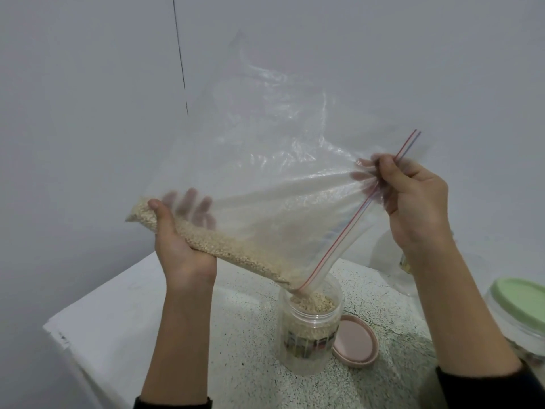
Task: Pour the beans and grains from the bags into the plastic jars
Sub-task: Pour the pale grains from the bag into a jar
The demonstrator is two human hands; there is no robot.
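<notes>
A large clear zip bag (265, 172) with a red and blue zip strip is tilted over an open clear plastic jar (308, 335). Pale grains (224, 243) lie along the bag's lower edge and run out of its corner into the jar, which is filled nearly to the rim. My left hand (180, 246) grips the bag's lower grain-filled end from below, thumb on the near side. My right hand (413, 202) pinches the bag's zip edge higher up on the right.
A pink lid (355, 345) lies upside down just right of the jar on the speckled counter (236, 335). A clear jar with a green lid (519, 305) stands at the right edge. More clear plastic (386, 249) sits behind my right wrist. The wall is close behind.
</notes>
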